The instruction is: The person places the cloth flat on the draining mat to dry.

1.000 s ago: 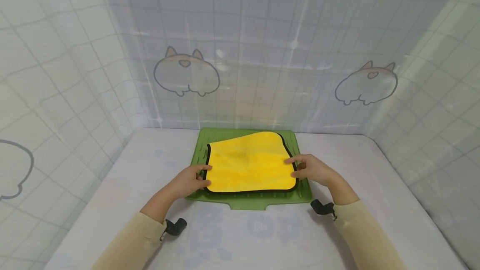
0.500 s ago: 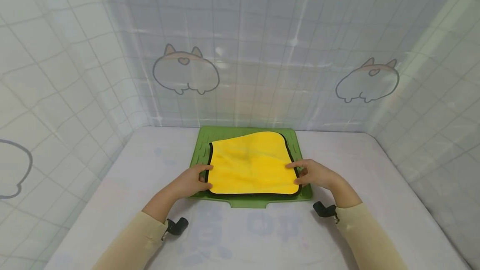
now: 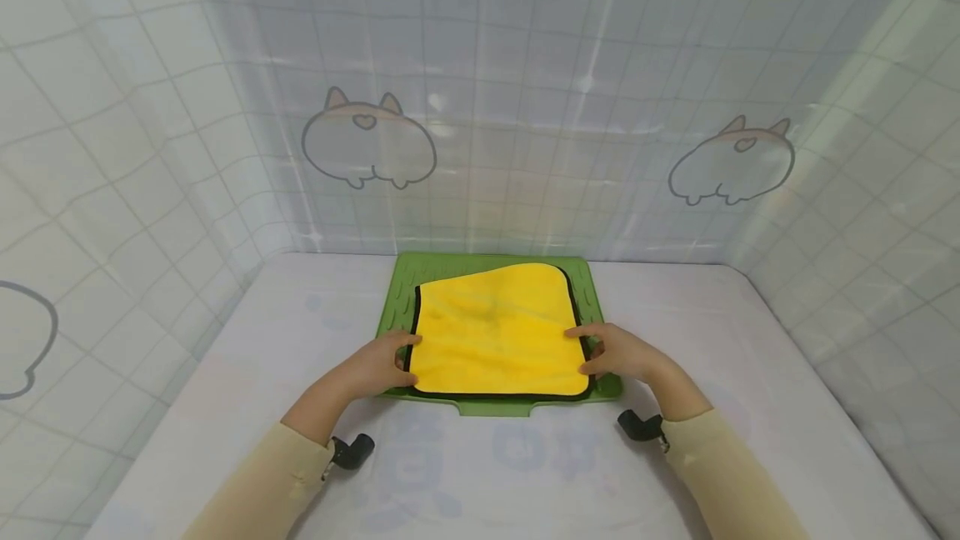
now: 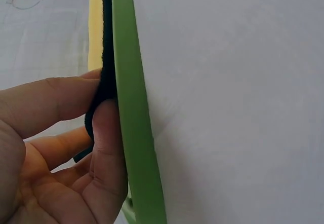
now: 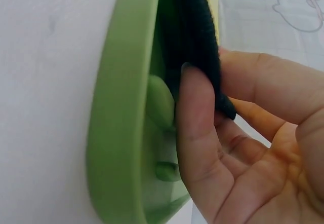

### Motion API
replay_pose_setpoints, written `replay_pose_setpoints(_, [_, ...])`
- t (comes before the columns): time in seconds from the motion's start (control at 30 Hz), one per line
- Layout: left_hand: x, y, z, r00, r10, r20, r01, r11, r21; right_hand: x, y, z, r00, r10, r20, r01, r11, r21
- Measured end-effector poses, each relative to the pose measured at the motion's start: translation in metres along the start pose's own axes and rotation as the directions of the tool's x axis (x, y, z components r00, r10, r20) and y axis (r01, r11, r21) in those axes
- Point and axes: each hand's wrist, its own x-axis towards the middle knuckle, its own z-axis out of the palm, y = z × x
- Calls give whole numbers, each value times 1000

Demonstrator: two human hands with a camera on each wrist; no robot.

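The yellow cloth (image 3: 491,332) lies over the green tray (image 3: 420,267), stretched between my two hands. Its face looks soft and slightly rippled; a black binding runs down both sides and along the near edge, and the far edge slants, with a rounded corner on my right. I pinch its left edge between the thumb and fingers of my left hand (image 3: 375,365), and its right edge the same way in my right hand (image 3: 628,350), thumbs tucked underneath. Whether the middle touches the tray or hangs just above it, I can't quite tell from here. The tray has a smooth, low rim, short raised ridges and a tab at the front (rounded green lumps show right beside my right thumb).

Around it spreads a whitish tabletop (image 3: 480,482), faintly printed in pale blue. My cream sleeves (image 3: 251,482) come in over it, with a black fitting (image 3: 352,452) at each wrist. Pale walls (image 3: 517,90) close in behind and on both sides, marked with a grey tile grid, the back one glossy with streaks of light and bearing two outlined, eared cartoon animals (image 3: 369,144).
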Motion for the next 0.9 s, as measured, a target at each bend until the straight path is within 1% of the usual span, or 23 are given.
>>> replay_pose_setpoints(0.13, [0, 1, -1, 1000, 8, 11, -8, 1000, 12, 1, -1, 1, 1000, 1, -6, -1, 1000, -23])
replay_pose_setpoints(0.23, [-1, 2, -2, 1000, 8, 22, -9, 1000, 23, 1, -1, 0, 1000, 4, 5, -4, 999, -34])
replay_pose_setpoints(0.33, [-2, 4, -3, 999, 10, 31, -11, 1000, 28, 1, 1, -4, 1000, -6, 31, 7, 999, -47])
replay_pose_setpoints(0.43, [-3, 4, -4, 999, 20, 37, -21, 1000, 16, 0, 3, -10, 999, -23, 39, 25, 998, -54])
replay_pose_setpoints(0.53, [-3, 3, -7, 999, 28, 38, -29, 1000, 5, 1, 4, -15, 999, -37, 31, 39, 998, -45])
replay_pose_setpoints(0.63, [-3, 2, -10, 999, 35, 35, -36, 999, 18, 3, 5, -18, 999, -47, 23, 48, 998, -28])
replay_pose_setpoints(0.77, [2, 3, -14, 999, 34, 28, -35, 999, 24, 7, 5, -21, 1000, -29, -8, 29, 1000, -7])
replay_pose_setpoints(0.9, [14, 2, -17, 999, 34, 2, -34, 999, 11, 16, 6, -23, 999, -2, -54, 3, 1000, 25])
